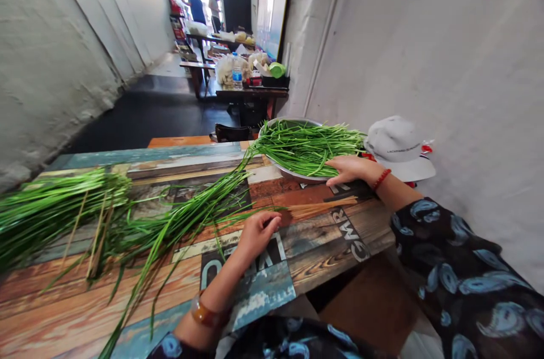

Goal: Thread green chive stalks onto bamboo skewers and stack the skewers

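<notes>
Long green chives fill a metal bowl [289, 176] at the table's far right. My right hand [355, 169] rests at the bowl's near right rim, its fingers stretched out and touching the chives [310, 149]. Close to the table's middle, my left hand [258, 233] has curled fingers with thumb and forefinger together; anything between them is too small to make out. Just beyond it lie thin wooden skewers [318, 209] and a green strand. A loose bunch of chives [191, 209] spreads from the bowl toward the left, and a thicker pile [55, 206] lies at the far left.
A white cap [395, 146] sits right of the bowl, against the wall. Several thin tan sticks [100, 234] lie across the left pile. Farther back, another table [250, 94] carries bags and a water bottle [237, 73]. Two people [196, 7] stand near the bright doorway.
</notes>
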A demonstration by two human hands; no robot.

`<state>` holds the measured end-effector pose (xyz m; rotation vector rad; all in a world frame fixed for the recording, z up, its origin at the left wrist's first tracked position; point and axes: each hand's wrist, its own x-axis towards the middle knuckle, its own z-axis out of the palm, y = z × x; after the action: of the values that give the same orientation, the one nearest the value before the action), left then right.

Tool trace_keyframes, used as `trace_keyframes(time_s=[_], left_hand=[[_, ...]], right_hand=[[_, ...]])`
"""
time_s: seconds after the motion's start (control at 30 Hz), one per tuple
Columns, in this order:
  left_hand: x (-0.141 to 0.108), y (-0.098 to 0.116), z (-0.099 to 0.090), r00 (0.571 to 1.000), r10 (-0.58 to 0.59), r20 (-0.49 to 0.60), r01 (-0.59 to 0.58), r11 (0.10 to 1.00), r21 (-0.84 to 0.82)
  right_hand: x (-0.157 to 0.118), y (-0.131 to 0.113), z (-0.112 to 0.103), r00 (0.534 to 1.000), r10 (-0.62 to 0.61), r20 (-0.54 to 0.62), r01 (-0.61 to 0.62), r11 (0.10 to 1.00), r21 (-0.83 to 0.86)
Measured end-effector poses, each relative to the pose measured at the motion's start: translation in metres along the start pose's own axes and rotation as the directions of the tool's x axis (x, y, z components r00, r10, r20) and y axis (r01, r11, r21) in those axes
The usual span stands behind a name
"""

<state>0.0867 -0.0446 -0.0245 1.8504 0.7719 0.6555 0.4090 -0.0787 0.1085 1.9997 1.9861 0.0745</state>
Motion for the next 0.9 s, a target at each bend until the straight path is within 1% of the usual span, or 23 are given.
trace_keyframes(time_s=[0.1,0.27,0.37,0.5,0.57,0.63,0.7,0.77,0.8,0.83,0.87,0.9], left_hand=[[0.0,0.002,-0.001,1.0,-0.02,0.007,0.02,0.999,-0.027],[0.002,0.004,-0.003,1.0,-0.026,-0.011,0.025,0.998,-0.055],[0.002,0.0,-0.002,1.0,-0.018,-0.019,0.017,0.999,-0.052],[0.001,-0.003,-0.005,0.999,-0.002,-0.039,0.001,1.0,-0.018],[0.002,0.004,-0.012,0.997,0.015,-0.077,-0.017,1.0,-0.02],[0.011,0.02,-0.022,0.991,0.067,-0.113,-0.065,0.998,0.025],[0.032,0.044,-0.035,0.981,0.156,-0.118,-0.137,0.979,0.153],[0.066,0.071,-0.045,0.961,0.255,-0.106,-0.212,0.927,0.309],[0.088,0.084,-0.048,0.952,0.298,-0.075,-0.245,0.882,0.403],[0.11,0.094,-0.049,0.945,0.327,-0.014,-0.276,0.818,0.505],[0.133,0.102,-0.048,0.943,0.328,0.052,-0.293,0.748,0.596],[0.155,0.107,-0.045,0.948,0.299,0.113,-0.293,0.672,0.68]], right_hand=[[0.003,-0.001,0.004,0.996,-0.02,0.09,0.027,0.997,-0.074],[0.004,0.0,0.008,0.996,-0.023,0.089,0.031,0.996,-0.085],[0.002,0.002,0.009,0.996,-0.038,0.076,0.044,0.996,-0.073],[-0.003,0.002,0.009,0.998,-0.067,0.019,0.068,0.997,-0.037],[-0.005,0.002,0.009,0.998,-0.07,-0.011,0.07,0.997,-0.02],[-0.007,0.003,0.008,0.997,-0.066,-0.036,0.066,0.998,-0.008],[-0.008,0.004,0.008,0.996,-0.067,-0.063,0.067,0.998,0.003],[-0.01,0.004,0.007,0.993,-0.074,-0.089,0.075,0.997,0.003],[-0.011,0.004,0.007,0.993,-0.072,-0.098,0.072,0.997,0.001],[-0.012,0.003,0.008,0.993,-0.062,-0.106,0.062,0.998,-0.001],[-0.013,0.002,0.008,0.993,-0.045,-0.112,0.045,0.999,-0.002],[-0.015,0.001,0.009,0.992,-0.026,-0.12,0.026,1.0,-0.002]])
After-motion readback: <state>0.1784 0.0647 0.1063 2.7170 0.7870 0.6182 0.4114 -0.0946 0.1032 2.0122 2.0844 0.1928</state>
